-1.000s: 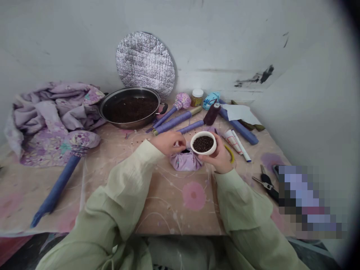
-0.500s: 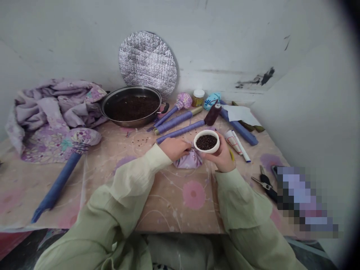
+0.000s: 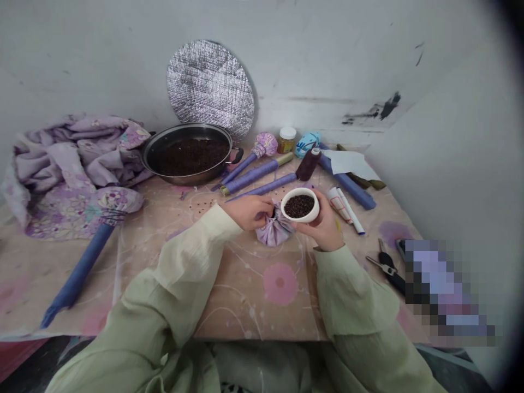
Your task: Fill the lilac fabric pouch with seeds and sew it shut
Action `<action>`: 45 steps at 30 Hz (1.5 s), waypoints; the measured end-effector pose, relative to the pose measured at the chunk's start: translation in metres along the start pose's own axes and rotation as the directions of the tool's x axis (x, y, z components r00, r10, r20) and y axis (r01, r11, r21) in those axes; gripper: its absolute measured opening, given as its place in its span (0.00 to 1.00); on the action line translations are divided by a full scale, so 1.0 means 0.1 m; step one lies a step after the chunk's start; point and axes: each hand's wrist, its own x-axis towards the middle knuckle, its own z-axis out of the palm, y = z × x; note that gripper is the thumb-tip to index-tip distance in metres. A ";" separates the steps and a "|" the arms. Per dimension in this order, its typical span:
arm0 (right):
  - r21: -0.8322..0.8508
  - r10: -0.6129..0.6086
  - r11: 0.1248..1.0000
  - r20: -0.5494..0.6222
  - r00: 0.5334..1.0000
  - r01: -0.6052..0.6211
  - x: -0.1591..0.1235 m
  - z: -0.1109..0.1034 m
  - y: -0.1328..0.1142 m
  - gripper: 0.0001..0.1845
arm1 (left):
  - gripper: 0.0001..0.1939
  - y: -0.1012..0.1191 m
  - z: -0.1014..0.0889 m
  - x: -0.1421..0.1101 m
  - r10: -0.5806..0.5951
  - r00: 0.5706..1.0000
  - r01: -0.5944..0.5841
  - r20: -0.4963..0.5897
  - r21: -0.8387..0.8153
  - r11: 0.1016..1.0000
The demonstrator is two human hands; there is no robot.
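Observation:
A small purple floral cloth pouch (image 3: 273,232) rests on the table in front of me, gathered at its neck. My left hand (image 3: 252,213) pinches the pouch's rim, and a dark gap shows at its mouth. Held in my right hand (image 3: 326,226) is a white bowl (image 3: 285,213), tilted toward the pouch. Dark brown grains (image 3: 300,206) fill much of the bowl. Its near lip sits close above the pouch's mouth; whether they touch I cannot tell.
Behind stands a wide pan (image 3: 186,177) of dark grains, with a silver foil disc (image 3: 210,87) against the wall. Cloth-headed sticks (image 3: 82,267), a thread spool (image 3: 308,165), a lidded jar (image 3: 286,140), a marker (image 3: 355,221) and scissors (image 3: 387,267) lie around. Crumpled purple cloth (image 3: 73,164) is at left.
My left hand has shifted slightly left, and the pouch's mouth now shows a dark gap. The bowl stays in my right hand, almost in the same place.

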 end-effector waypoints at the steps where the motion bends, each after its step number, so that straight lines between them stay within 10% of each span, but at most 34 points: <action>1: -0.004 -0.002 1.000 0.012 1.000 0.002 0.00 0.01 0.01 0.40 | 0.09 -0.01 0.01 0.00 -0.004 1.000 0.004 -0.002 -0.006 1.000; 45: -0.176 -0.135 0.975 0.023 0.991 0.137 -0.02 0.18 0.07 0.39 | 0.08 -0.03 -0.02 0.01 -0.085 0.996 0.085 -0.036 0.000 0.996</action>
